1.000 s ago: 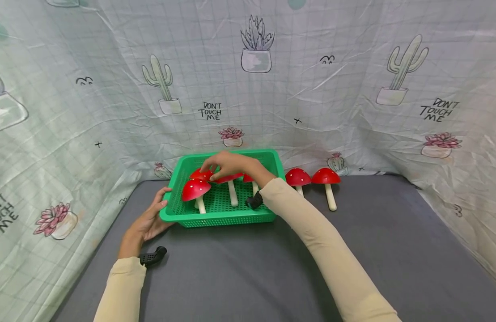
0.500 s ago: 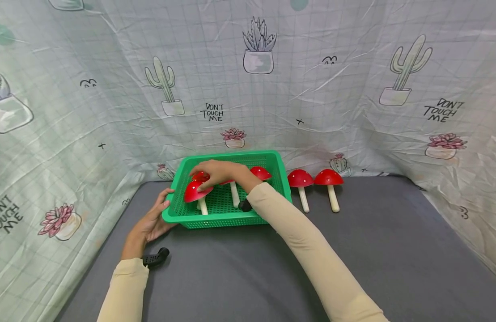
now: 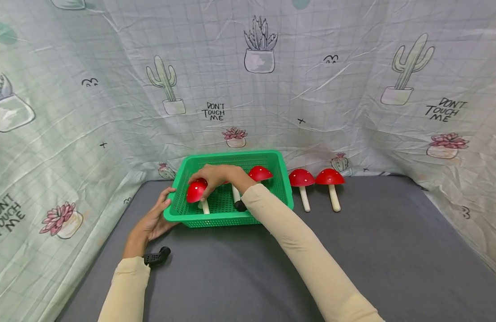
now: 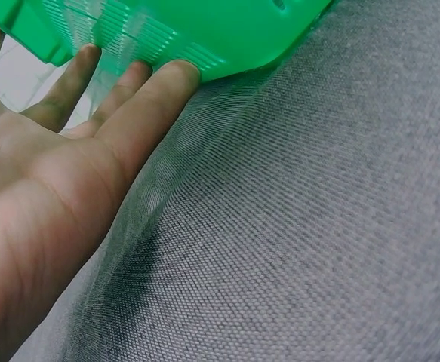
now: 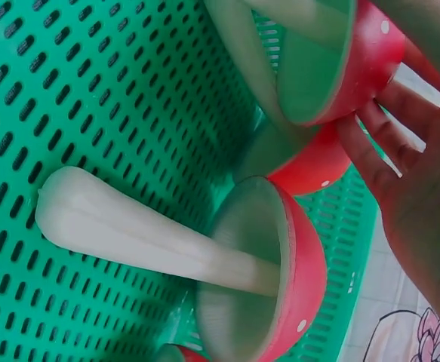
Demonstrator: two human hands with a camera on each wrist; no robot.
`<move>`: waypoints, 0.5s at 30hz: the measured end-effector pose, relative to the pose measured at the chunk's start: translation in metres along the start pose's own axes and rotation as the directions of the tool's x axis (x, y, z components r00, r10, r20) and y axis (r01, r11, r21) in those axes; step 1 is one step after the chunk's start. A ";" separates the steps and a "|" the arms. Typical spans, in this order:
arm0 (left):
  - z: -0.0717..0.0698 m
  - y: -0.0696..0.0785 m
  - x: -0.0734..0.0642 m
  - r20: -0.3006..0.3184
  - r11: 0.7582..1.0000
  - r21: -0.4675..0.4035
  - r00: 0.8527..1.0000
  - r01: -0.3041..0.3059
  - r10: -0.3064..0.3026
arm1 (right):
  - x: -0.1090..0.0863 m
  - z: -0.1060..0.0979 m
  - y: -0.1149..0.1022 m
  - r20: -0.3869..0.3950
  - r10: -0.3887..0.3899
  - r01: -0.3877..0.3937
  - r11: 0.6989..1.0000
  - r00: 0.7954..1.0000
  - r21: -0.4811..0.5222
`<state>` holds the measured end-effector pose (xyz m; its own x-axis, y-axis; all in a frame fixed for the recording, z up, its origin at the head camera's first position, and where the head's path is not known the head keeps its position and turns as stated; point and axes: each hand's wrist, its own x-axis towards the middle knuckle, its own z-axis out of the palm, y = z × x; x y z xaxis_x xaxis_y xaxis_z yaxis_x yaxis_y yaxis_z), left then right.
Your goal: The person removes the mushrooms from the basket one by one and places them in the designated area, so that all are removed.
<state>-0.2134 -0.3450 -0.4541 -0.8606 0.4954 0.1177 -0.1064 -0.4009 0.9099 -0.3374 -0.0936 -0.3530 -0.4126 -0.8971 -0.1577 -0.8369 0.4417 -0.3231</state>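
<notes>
A green plastic basket (image 3: 227,219) with perforated walls holds several toy mushrooms. My left hand (image 3: 153,220) rests at the basket's left end; its extended fingers (image 4: 144,113) touch the wall in the left wrist view. Inside the basket, my right hand (image 3: 214,176) grips the white-spotted red cap of a toy mushroom (image 3: 196,192), thumb on the near side and fingers over the back. Its pale stem points toward me. Under that cap, the right wrist view shows a second red cap (image 5: 318,162). Beside them lies another mushroom (image 5: 148,230) with a thick white stem.
Another mushroom (image 3: 260,173) lies in the basket's right part, partly behind my forearm. Two more, a spotted one (image 3: 302,178) and a plainer one (image 3: 330,177), lie on the grey cloth (image 3: 376,241) right of the basket. A printed curtain (image 3: 312,89) hangs behind.
My right hand has moved left and down from above the back mushrooms onto the front left mushroom's cap and has taken hold of it. The left hand stays at the basket's end.
</notes>
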 end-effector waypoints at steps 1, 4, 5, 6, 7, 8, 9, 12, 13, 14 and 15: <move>-0.001 0.000 0.000 0.005 1.000 -0.001 1.000 -0.001 0.001 | 0.000 0.000 0.001 -0.009 -0.007 0.007 1.000 1.000 0.012; -0.001 -0.001 0.000 0.020 1.000 -0.002 1.000 -0.001 0.001 | -0.002 -0.002 0.003 -0.045 -0.025 0.027 0.998 0.999 0.051; -0.001 -0.001 0.001 0.025 1.000 -0.002 1.000 -0.003 0.003 | -0.002 -0.003 0.003 -0.058 -0.032 0.036 0.997 0.998 0.066; -0.002 -0.001 0.001 0.027 1.000 0.000 1.000 -0.005 0.005 | -0.003 -0.004 0.004 -0.068 -0.037 0.043 0.996 0.997 0.081; -0.002 0.000 0.001 0.028 1.000 0.003 1.000 -0.007 0.007 | -0.004 -0.007 0.004 -0.074 -0.042 0.050 0.994 0.996 0.098; -0.002 0.000 0.001 0.027 1.000 0.006 1.000 -0.009 0.009 | -0.005 -0.009 0.004 -0.079 -0.047 0.055 0.993 0.996 0.105; -0.002 0.001 0.001 0.030 1.000 0.008 0.999 -0.012 0.012 | -0.007 -0.012 0.003 -0.082 -0.051 0.060 0.992 0.995 0.112; -0.003 0.002 0.002 0.037 1.000 0.008 0.999 -0.016 0.016 | -0.011 -0.020 0.002 -0.083 -0.055 0.064 0.991 0.995 0.121; -0.003 0.002 0.002 0.037 1.000 0.008 0.999 -0.014 0.014 | -0.014 -0.022 0.002 -0.082 -0.054 0.063 0.991 0.995 0.118; -0.003 0.002 0.002 0.039 1.000 0.008 0.999 -0.011 0.011 | -0.016 -0.025 0.002 -0.080 -0.050 0.060 0.991 0.996 0.121; -0.003 0.002 0.001 0.040 1.000 0.010 0.999 -0.008 0.007 | -0.018 -0.027 0.001 -0.080 -0.046 0.056 0.990 0.996 0.128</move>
<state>-0.2164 -0.3478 -0.4531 -0.8409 0.5229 0.1399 -0.0950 -0.3971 0.9128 -0.3408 -0.0768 -0.3254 -0.4010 -0.9136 -0.0673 -0.8061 0.3868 -0.4479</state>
